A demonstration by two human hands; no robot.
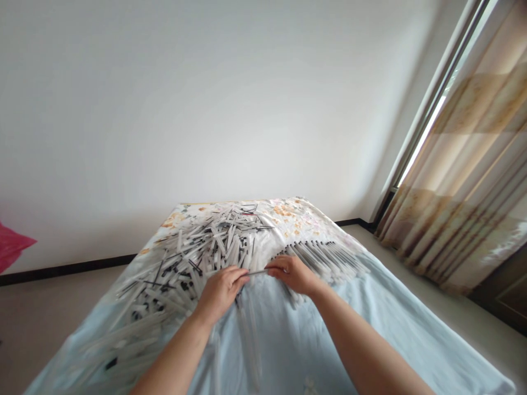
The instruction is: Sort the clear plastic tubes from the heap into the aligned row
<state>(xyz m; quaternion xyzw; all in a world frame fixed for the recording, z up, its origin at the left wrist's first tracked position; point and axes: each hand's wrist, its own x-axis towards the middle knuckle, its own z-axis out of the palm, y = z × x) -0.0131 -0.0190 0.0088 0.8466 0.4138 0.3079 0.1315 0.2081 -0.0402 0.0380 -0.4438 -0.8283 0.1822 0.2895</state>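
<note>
Left hand (220, 291), right hand (293, 272), fingers (242, 275) seemingly pinching thin tube (257, 271), long axis left-right

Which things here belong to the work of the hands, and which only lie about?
In use: thin grey rod, pinched between left hand and right hand; loose heap of white and black plastic tubes; neat row of white tubes.
Lying about: pink plastic bag; beige striped curtain.

Home bedroom, floral bedsheet (288, 211), striped curtain (473, 192), plain wall (206, 109)
</note>
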